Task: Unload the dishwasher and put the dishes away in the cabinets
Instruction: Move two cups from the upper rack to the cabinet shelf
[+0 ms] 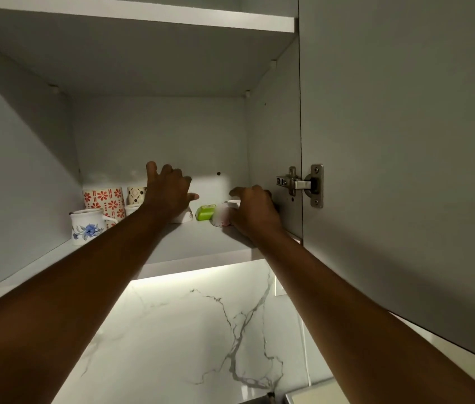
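We reach up into the cabinet (157, 135), both arms on its lower shelf (201, 243). Our left hand (169, 191) spreads loosely over a bowl (184, 217); our right hand (255, 212) wraps a white cup (221, 215) near the edge, beside a green box (205, 212), which it could knock, or slip off

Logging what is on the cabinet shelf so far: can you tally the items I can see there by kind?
Mugs: 4 (blue-flower mug, red-flower mug, brown-patterned mug, a white one mostly hidden)
White cups under the hands: 2 (left hand on cup; right hand on cup)
Green box: 1
Total: 7
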